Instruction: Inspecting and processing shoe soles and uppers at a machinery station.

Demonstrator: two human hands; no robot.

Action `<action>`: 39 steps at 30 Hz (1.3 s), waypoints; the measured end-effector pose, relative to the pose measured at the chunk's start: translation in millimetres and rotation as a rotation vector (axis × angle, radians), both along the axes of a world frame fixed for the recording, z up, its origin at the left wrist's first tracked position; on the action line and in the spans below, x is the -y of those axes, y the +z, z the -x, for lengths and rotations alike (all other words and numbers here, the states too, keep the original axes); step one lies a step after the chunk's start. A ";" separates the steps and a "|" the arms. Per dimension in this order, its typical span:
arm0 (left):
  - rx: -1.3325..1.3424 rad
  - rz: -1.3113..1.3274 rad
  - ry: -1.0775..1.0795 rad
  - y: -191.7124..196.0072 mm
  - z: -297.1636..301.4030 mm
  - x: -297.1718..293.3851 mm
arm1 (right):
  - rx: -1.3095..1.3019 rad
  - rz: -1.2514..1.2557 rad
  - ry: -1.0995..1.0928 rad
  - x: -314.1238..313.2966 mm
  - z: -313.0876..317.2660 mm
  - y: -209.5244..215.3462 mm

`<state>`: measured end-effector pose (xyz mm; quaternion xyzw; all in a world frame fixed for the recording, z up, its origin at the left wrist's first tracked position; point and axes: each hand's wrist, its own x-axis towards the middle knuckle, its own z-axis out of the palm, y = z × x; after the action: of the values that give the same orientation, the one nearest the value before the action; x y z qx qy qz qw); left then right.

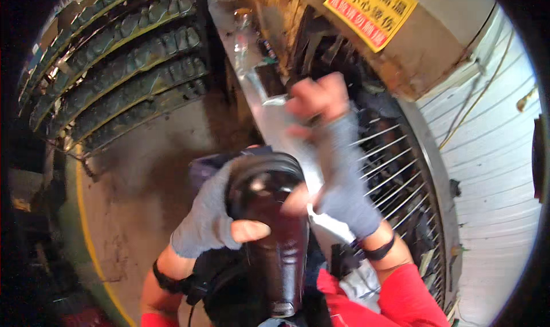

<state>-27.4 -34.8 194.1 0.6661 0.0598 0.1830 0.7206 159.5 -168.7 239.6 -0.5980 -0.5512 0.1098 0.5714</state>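
The left hand [209, 215], in a grey glove, wraps around a dark shiny shoe form [278, 229], thumb across its front. The right hand [332, 149] sits just above and beside it, fingers curled on its top edge.

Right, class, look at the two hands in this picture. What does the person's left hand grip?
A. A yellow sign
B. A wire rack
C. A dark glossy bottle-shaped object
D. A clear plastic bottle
C. The left hand, in a grey fingerless glove, wraps around the dark glossy bottle-shaped object, thumb across its front, while the right hand is raised just above it.
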 end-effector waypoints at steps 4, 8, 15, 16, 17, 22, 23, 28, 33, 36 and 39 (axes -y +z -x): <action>-0.179 -0.122 -0.090 19.4 -11.5 10.4 | 0.038 0.193 0.406 10.9 -16.2 -8.6; -0.222 -0.330 -0.099 23.6 -17.3 11.3 | -0.011 0.204 0.431 11.3 -21.5 11.0; -0.225 -0.319 0.520 44.5 8.3 10.9 | -0.807 0.026 0.152 43.4 24.0 -67.3; -0.052 -0.290 0.622 31.5 5.1 7.5 | -0.874 0.128 0.183 60.1 44.1 -71.4; -0.095 -0.364 0.728 32.6 2.0 10.4 | -0.607 0.258 0.098 68.4 53.7 -83.5; -0.303 -0.446 0.784 -5.3 15.9 18.1 | -0.654 0.501 0.130 66.3 40.0 -78.1; -0.337 -0.516 0.710 -13.7 18.4 21.7 | -0.727 0.588 0.144 74.0 27.6 -76.6; -0.352 -0.385 0.479 -40.3 24.3 63.0 | -0.715 0.820 0.133 104.3 -13.5 -79.0; -0.371 -0.418 0.391 -71.2 36.1 99.6 | -1.305 0.824 -0.031 103.9 -23.5 -83.6; -0.803 -0.177 0.283 -36.2 26.0 95.1 | -1.046 0.700 0.066 90.2 -8.5 -84.5; -0.308 -0.035 0.548 -43.9 26.2 97.9 | -0.669 0.575 0.057 97.3 -1.5 -110.9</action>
<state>-53.6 -132.7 150.2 0.6575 0.3422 0.2682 0.6154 161.0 -266.0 128.7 -0.6488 -0.2989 0.4620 0.5255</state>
